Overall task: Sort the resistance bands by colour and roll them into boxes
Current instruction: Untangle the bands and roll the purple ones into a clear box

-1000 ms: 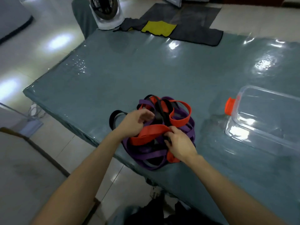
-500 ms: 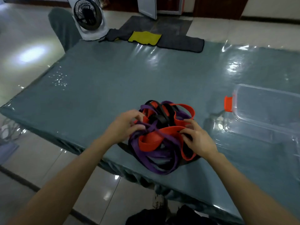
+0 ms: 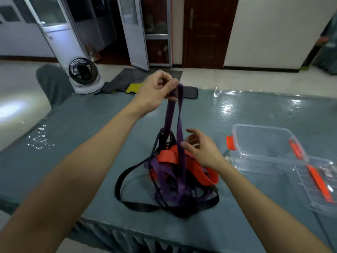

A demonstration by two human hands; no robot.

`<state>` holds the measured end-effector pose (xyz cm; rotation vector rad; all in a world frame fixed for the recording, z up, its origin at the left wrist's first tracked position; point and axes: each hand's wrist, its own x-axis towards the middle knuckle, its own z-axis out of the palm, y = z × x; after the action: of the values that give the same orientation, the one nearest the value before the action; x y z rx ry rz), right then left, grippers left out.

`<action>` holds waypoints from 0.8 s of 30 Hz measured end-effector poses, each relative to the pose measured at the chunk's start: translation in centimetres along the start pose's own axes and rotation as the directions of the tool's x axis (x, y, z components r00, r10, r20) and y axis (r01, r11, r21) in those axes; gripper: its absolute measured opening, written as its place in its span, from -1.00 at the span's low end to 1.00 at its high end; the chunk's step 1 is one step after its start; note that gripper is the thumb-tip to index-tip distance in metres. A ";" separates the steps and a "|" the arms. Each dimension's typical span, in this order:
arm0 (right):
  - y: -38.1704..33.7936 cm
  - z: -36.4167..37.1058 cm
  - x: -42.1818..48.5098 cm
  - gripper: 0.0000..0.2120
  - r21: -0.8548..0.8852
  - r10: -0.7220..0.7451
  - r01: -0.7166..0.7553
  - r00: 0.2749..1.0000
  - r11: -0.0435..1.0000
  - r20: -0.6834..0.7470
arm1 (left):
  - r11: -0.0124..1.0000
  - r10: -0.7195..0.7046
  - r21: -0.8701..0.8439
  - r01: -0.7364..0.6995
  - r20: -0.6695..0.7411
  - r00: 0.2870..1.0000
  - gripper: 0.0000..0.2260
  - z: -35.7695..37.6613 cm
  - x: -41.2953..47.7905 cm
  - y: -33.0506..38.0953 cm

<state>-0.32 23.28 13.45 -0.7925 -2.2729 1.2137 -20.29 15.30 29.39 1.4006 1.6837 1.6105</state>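
Observation:
A tangled pile of resistance bands (image 3: 169, 181) in purple, orange and black lies near the front edge of the grey-blue table (image 3: 91, 143). My left hand (image 3: 156, 92) is raised above the pile and pinches the top of a purple band (image 3: 174, 121), which hangs stretched down into the tangle. My right hand (image 3: 202, 150) is low beside the pile, fingers relaxed, with thumb and fingertips touching the lower part of that purple band. A black band (image 3: 127, 203) loops out at the pile's front left.
A clear plastic box (image 3: 262, 148) with orange clips stands to the right of the pile; its lid (image 3: 321, 183) lies beside it at the right edge. A small fan (image 3: 83, 73) and dark cloths with a yellow one (image 3: 134, 87) lie on the floor beyond the table.
My left hand has lifted a purple band high out of the pile. My right hand has come off the orange bands and now touches the raised purple band. The camera has tilted up.

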 end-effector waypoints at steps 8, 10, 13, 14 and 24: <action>0.4 -3.2 1.5 -0.87 -0.110 0.052 -0.043 0.995 0.993 0.081 | 0.990 0.142 -0.012 -0.144 -0.103 0.985 -0.88 -2.5 4.1 0.9; -0.2 -5.6 2.4 -0.88 -0.010 0.108 -0.108 0.994 0.994 -0.017 | 0.995 0.085 0.069 -0.074 -0.165 0.983 -0.87 -3.3 3.6 -1.2; -2.2 -10.2 4.1 -0.87 0.222 0.112 -0.071 0.978 0.972 -0.178 | 0.944 -0.078 0.306 0.123 -0.156 0.985 -0.85 -3.2 1.9 -5.5; -3.0 -11.8 4.6 -0.89 0.268 0.087 -0.026 0.972 0.963 -0.219 | 0.918 -0.146 0.354 0.177 -0.111 0.983 -0.83 -2.4 1.0 -7.0; -6.2 -20.0 6.4 -0.88 0.473 0.006 0.130 0.961 0.872 -0.276 | 0.867 -0.456 0.410 0.283 0.426 0.781 -0.45 14.2 -7.0 -16.2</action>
<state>5.56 36.62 29.78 -0.6347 -1.6534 1.4638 -11.52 19.12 8.89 1.3618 1.7866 0.6717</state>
